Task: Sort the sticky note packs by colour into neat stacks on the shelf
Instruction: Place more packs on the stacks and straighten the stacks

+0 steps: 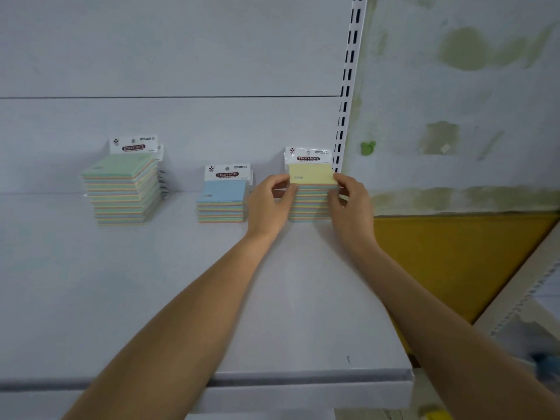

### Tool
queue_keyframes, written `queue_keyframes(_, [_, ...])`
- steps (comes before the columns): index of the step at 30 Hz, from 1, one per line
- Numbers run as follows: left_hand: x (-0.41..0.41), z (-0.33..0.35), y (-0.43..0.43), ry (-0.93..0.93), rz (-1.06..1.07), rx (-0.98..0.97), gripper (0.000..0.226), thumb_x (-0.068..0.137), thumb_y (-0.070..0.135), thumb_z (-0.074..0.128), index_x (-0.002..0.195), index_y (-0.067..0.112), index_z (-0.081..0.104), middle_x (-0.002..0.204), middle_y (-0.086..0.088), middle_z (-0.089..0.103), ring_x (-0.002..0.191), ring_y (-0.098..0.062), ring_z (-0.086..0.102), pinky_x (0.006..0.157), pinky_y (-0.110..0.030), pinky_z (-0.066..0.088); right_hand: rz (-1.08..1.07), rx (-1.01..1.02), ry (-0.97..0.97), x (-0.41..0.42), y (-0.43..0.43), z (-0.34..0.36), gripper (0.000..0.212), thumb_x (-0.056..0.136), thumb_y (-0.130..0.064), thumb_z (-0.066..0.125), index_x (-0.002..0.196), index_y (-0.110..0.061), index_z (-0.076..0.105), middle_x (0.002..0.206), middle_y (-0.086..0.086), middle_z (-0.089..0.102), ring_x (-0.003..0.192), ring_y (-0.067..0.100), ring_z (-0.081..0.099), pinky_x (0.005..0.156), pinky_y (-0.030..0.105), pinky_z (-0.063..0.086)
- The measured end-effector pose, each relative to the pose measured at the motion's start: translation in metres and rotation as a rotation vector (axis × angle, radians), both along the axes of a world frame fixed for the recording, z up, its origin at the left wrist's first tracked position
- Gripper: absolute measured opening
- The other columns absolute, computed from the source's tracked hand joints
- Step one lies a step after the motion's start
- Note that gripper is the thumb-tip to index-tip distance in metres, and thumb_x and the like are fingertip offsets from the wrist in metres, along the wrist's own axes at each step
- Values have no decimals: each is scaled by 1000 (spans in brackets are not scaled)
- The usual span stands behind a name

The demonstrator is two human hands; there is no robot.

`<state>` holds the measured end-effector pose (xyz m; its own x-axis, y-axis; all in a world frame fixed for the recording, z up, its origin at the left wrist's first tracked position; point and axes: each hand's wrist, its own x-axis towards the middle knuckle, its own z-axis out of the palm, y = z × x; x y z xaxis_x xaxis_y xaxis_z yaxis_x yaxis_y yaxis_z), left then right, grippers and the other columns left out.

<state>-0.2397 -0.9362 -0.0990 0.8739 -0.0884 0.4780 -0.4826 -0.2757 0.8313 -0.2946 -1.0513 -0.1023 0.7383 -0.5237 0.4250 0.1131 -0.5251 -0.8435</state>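
Three stacks of sticky note packs stand at the back of the white shelf (151, 298). The tall green-topped stack (122, 189) is at the left and leans unevenly. A short blue-topped stack (221, 204) sits in the middle. The yellow-topped stack (312, 192) is at the right, against the slotted upright. My left hand (269, 204) presses the yellow stack's left side, and my right hand (353, 204) presses its right side, fingers curled around the upper packs.
A white slotted upright (348, 86) ends the shelf on the right. Beyond it is a stained wall (454, 116) with a yellow panel (454, 262) lower down. The shelf's front edge (303, 386) runs across the bottom.
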Motion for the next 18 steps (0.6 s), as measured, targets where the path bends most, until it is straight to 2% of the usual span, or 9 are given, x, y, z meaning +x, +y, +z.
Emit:
queue_keyframes(2, [-2, -1, -1, 71, 3, 8, 37, 85, 18, 62, 119, 3, 57, 108, -7, 64, 91, -9, 57, 77, -14, 45, 23, -3, 65, -1, 0, -1, 52, 89, -9, 48, 139, -16, 35, 137, 7, 42, 121, 17, 45, 101, 30, 41])
queue_keyframes(5, [-2, -6, -1, 231, -47, 134, 56, 78, 17, 68, 129, 6, 46, 111, -1, 56, 95, -12, 55, 81, -19, 39, 51, -58, 215, 2, -1, -6, 67, 80, -9, 57, 140, -13, 29, 134, 10, 46, 122, 25, 47, 95, 33, 42])
queue_keyframes(7, [0, -9, 0, 216, -72, 254, 55, 76, 11, 69, 126, 2, 48, 118, -8, 61, 101, -20, 61, 82, -20, 41, 52, -93, 264, 4, -2, -8, 61, 79, -6, 57, 136, -7, 33, 129, 13, 52, 118, 28, 51, 87, 28, 41])
queue_keyframes(11, [4, -11, 1, 137, -79, 330, 42, 76, 6, 68, 115, -1, 55, 117, -13, 65, 104, -26, 63, 77, -18, 41, 43, -125, 282, 4, -3, -8, 45, 83, -2, 52, 126, -4, 41, 122, 14, 57, 110, 29, 55, 80, 27, 39])
queue_keyframes(14, [3, -10, 1, 113, -91, 340, 40, 77, 6, 68, 115, -2, 56, 117, -14, 65, 103, -27, 63, 67, -11, 34, 51, -129, 286, 4, -4, -7, 45, 84, -1, 51, 128, -4, 41, 123, 13, 57, 110, 28, 56, 80, 27, 39])
queue_keyframes(18, [2, -11, 1, 96, -84, 351, 39, 77, 4, 66, 115, -2, 57, 116, -14, 66, 103, -26, 64, 66, -8, 34, 78, -75, 286, 3, -6, -5, 48, 82, 1, 50, 129, -6, 42, 122, 11, 59, 110, 26, 56, 79, 24, 38])
